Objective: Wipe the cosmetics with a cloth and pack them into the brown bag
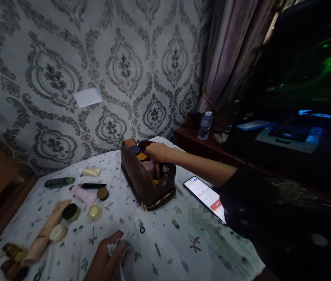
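Observation:
A brown cosmetic bag stands unzipped on the printed sheet, packed with several small containers. My right hand reaches over its far side, fingers bent down at the opening; the bag hides the fingertips and whatever they hold. Low in the view, my left hand is closed around a crumpled white tissue. To its left lie a long beige tube, a pink tube, a cream tube, a black pen-like stick, a dark green item and several small round jars.
A phone with a running timer lies right of the bag, partly under my right sleeve. Behind it, a water bottle stands on a reddish-brown surface. The patterned wall closes off the back; a dark computer case is at right.

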Tool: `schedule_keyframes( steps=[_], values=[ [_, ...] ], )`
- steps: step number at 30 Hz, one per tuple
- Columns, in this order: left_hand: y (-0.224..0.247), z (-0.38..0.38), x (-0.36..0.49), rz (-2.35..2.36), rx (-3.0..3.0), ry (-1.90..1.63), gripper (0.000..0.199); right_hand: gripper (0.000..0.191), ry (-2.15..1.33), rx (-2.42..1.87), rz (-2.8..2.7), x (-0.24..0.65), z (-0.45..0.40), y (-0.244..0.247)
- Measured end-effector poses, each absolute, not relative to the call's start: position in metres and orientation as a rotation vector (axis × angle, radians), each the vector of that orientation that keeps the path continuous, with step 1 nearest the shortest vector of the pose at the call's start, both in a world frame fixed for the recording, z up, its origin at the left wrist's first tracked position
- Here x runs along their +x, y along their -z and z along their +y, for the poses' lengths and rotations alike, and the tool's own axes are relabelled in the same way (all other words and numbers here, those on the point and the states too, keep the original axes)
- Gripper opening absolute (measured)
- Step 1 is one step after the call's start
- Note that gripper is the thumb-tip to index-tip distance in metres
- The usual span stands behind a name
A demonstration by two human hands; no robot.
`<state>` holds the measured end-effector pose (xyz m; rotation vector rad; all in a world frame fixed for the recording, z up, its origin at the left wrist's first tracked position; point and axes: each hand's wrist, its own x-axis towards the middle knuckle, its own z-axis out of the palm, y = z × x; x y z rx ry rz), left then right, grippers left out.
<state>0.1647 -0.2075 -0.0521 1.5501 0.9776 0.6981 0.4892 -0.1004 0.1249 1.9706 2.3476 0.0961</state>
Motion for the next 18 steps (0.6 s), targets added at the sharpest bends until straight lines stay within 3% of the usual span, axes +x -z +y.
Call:
schedule_keyframes(
  steps=[3, 10, 18],
  values=[
    [0.045, -0.209, 0.168, 1.027, 1.608, -0.674, 0.042, 0.027, -0.108, 1.934, 2.349, 0.488, -0.102, -0.126],
    [0.029, -0.210, 0.179, 0.972, 1.678, -0.657, 0.049, 0.051, -0.154, 1.766, 2.395, 0.492, -0.102, -0.118],
    [0.028, -0.210, 0.177, 0.952, 1.743, -0.640, 0.046, 0.047, -0.173, 1.751, 2.432, 0.489, -0.105, -0.115]
  ],
)
